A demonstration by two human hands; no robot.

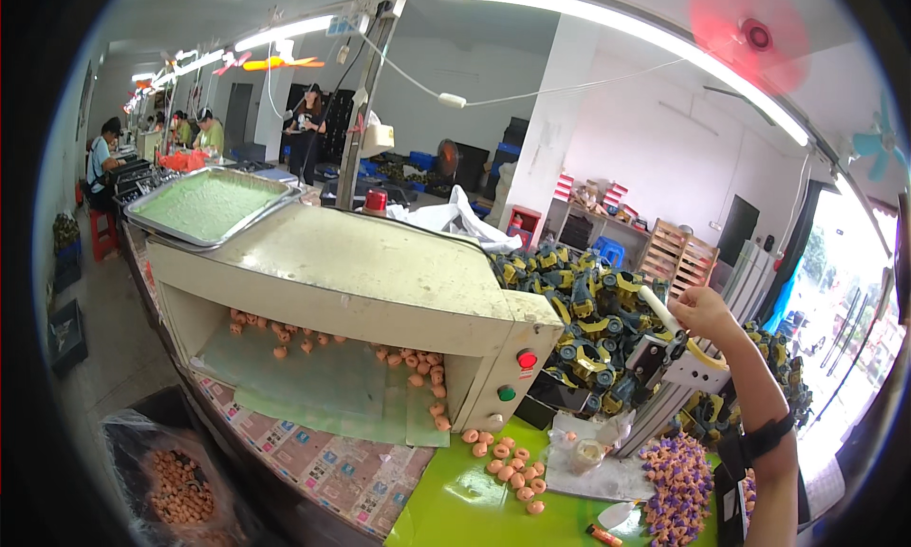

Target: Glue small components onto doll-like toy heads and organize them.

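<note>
My right hand (703, 315) is raised at the right, its fingers curled at the white lever handle (659, 308) of a small hand press (685, 365). A black band (765, 437) circles my right forearm. Below the press, a clear cup-like container (588, 455) stands on a pale plate (562, 481). Small peach-coloured round doll heads (517, 478) lie loose to the left of that plate. To its right is a heap of small peach and purple figure parts (678, 485). My left hand is out of view.
A cream conveyor machine (370, 253) with red and green buttons (527, 359) stands at left, more heads inside. A tray (211, 206) rests on top. Black and yellow parts (588, 319) pile behind the press. A bag-lined bin (180, 485) stands lower left. People (306, 129) are farther back.
</note>
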